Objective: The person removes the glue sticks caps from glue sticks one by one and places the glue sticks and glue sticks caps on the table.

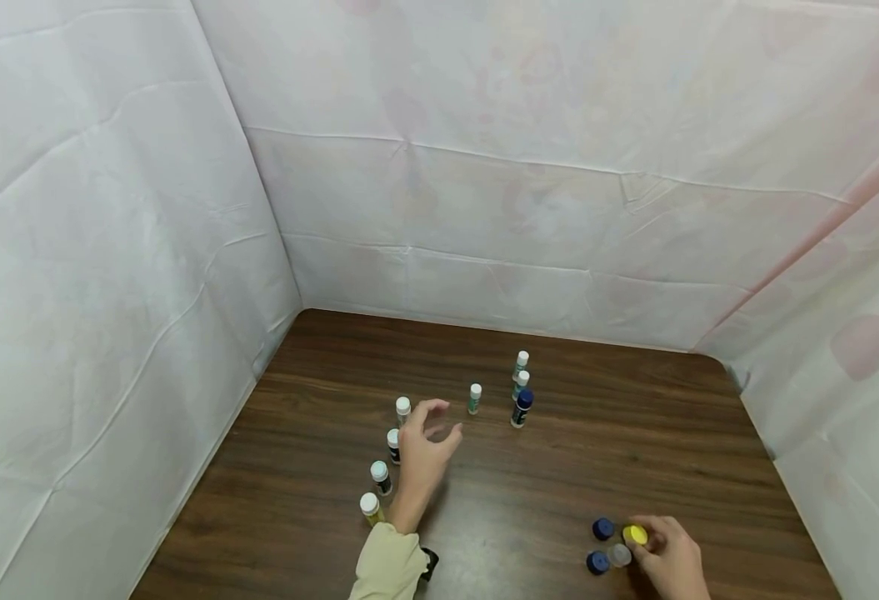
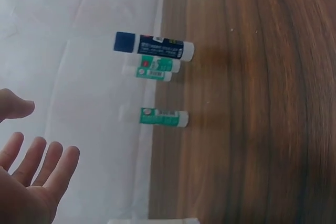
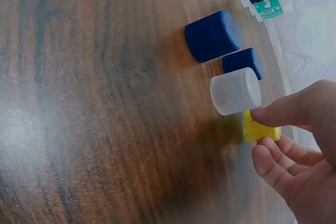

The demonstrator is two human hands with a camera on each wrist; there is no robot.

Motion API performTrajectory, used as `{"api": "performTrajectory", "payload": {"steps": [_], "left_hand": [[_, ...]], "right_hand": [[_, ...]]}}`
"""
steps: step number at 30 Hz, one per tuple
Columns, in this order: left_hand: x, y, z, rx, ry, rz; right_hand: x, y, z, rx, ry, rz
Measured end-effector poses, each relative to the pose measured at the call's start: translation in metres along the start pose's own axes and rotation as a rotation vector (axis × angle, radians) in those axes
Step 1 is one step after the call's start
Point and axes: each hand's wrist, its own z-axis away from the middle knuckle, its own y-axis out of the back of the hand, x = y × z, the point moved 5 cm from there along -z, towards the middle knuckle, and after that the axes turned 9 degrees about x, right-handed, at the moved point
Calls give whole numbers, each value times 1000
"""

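Note:
At the front right of the table, my right hand [image 1: 671, 554] pinches a yellow cap [image 3: 260, 129] between thumb and fingers. Beside it stand a translucent white cap [image 3: 233, 92] and two dark blue caps, a nearer one [image 3: 210, 38] and a farther one [image 3: 242, 61]. My left hand [image 1: 424, 454] hovers near a row of white-capped glue sticks, holding nothing, thumb and fingers apart. Part of that row is hidden behind the hand. A small green glue stick [image 1: 474, 400] stands upright just beyond its fingertips.
Farther right stands a blue-capped glue stick [image 1: 521, 410], with two small green glue sticks behind it. The left row ends in a yellow stick with a white cap [image 1: 370, 507]. White sheeting [image 1: 439, 208] walls the wooden table [image 1: 529, 492] at the back and sides.

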Motion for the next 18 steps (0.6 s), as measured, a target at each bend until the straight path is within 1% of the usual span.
{"api": "performTrajectory", "payload": {"steps": [5,8,10,13,15,18], "left_hand": [[-17,-12,-3,17,22,-22],[-22,-20,-6,26,22,-23],[-24,-25,-8,29,16,-25],[-28,-31,-10,31,14,-29],[-33,-35,-11,34,17,-38],[-43,-39,-12,46,38,-48]], "right_hand": [[2,-3,2,-5,1,-4],[2,-3,2,-39,-13,-20],[2,-3,1,-68,-29,-13],[1,-1,0,-107,-33,10],[-1,2,-1,-124,-31,17],[-5,7,-3,-142,-43,12]]}}
